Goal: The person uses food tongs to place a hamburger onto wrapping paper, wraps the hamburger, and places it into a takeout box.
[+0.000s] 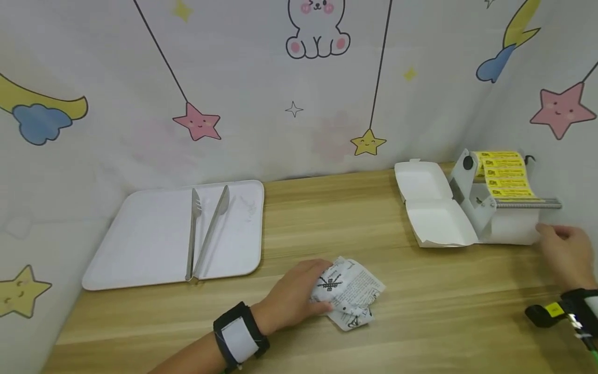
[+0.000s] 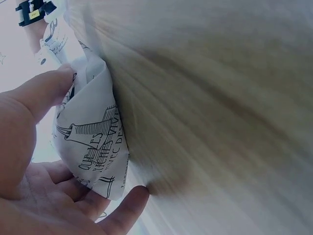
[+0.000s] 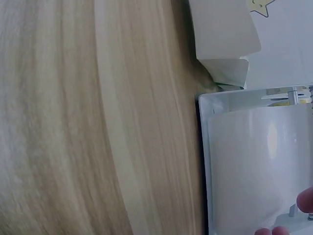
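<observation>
My left hand (image 1: 299,296) grips a packet of crumpled white paper (image 1: 350,291) printed with black text and drawings, resting on the table. In the left wrist view the thumb presses one side of the paper packet (image 2: 90,132), with the fingers along the other; its contents are hidden. At the far right, my right hand (image 1: 567,254) has thumb and curled fingers at the right edge of the white backing strip (image 1: 511,227) hanging from a label dispenser (image 1: 481,208). Yellow labels (image 1: 506,171) run over its top. In the right wrist view, fingertips (image 3: 305,199) show beside the backing strip (image 3: 259,161).
An open white clamshell box (image 1: 439,221) stands left of the dispenser. Metal tongs (image 1: 210,228) lie on a white tray (image 1: 140,234) at the left. A patterned curtain (image 1: 257,78) closes off the back of the wooden table (image 1: 327,218).
</observation>
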Motion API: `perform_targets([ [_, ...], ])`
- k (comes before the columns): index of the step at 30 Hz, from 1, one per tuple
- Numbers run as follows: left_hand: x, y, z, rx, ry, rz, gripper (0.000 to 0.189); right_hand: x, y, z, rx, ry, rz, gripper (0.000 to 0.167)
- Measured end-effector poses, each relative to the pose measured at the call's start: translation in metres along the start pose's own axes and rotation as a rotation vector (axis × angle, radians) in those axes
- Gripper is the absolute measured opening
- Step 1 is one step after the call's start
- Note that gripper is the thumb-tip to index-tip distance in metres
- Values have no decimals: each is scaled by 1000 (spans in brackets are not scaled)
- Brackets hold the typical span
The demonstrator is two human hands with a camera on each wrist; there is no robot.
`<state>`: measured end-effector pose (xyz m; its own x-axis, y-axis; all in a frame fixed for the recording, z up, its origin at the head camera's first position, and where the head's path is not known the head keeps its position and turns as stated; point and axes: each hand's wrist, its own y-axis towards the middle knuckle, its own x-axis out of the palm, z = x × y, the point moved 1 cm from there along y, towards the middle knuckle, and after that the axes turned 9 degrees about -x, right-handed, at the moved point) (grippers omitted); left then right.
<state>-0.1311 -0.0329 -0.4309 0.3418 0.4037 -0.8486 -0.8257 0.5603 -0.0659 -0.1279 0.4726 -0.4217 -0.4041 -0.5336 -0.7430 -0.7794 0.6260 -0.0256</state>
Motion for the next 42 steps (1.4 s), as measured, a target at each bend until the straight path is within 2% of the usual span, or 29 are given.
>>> perform_targets([
  [5,0,-2,1,-1,11,13,75,1,0,1,-47,-20,-101,78],
  [8,0,-1,0,4,15,14,75,2,-1,2,-62,-24,-106,76],
  [16,1,-1,0,3,7,6,74,1,-1,3,-39,-15,-137,73],
  [24,1,-2,1,-4,8,4,73,2,-2,10,-91,-48,-149,69],
  [32,1,-1,3,-14,22,-4,74,5,-1,20,-100,-45,-161,72],
  [37,0,-1,4,-8,24,-1,74,5,-2,14,-53,-15,-88,67],
  [40,0,-1,4,-7,25,-4,74,4,-6,7,-18,3,23,63],
  [42,1,-1,4,-9,23,-7,74,2,-9,3,-42,1,119,62],
])
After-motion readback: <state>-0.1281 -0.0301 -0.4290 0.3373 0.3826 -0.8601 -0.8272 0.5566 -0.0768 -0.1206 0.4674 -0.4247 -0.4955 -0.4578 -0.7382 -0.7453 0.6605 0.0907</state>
